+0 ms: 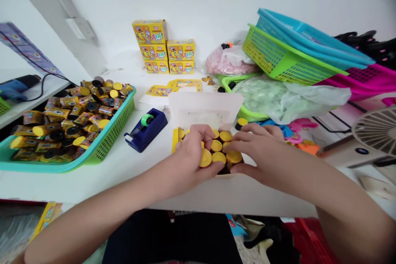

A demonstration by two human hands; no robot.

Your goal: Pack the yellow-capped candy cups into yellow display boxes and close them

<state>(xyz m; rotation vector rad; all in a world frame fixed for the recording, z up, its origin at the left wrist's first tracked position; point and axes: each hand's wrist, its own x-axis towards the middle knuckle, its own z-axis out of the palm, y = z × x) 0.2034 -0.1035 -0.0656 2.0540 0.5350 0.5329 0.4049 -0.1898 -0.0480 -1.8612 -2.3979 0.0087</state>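
Note:
An open carton with its white lid flap (204, 107) raised stands on the table in front of me. Inside it, several small canisters with round yellow caps (216, 145) stand upright, packed close together. My left hand (194, 152) is over the carton's left part, fingers curled and thumb along the front, closed around a yellow-capped canister (205, 158). At the right front corner, my right hand (258, 150) has its fingers and thumb around another yellow-capped canister (234, 157). The hands hide parts of the carton and its contents.
A basket (102, 148) of loose canisters stands at left, beside a blue tape dispenser (148, 130). Small yellow boxes (154, 53) are stacked at the wall, with flat printed cartons (185, 85) before them. Stacked baskets (287, 60), a plastic bag (287, 97) and a fan (375, 132) occupy the right.

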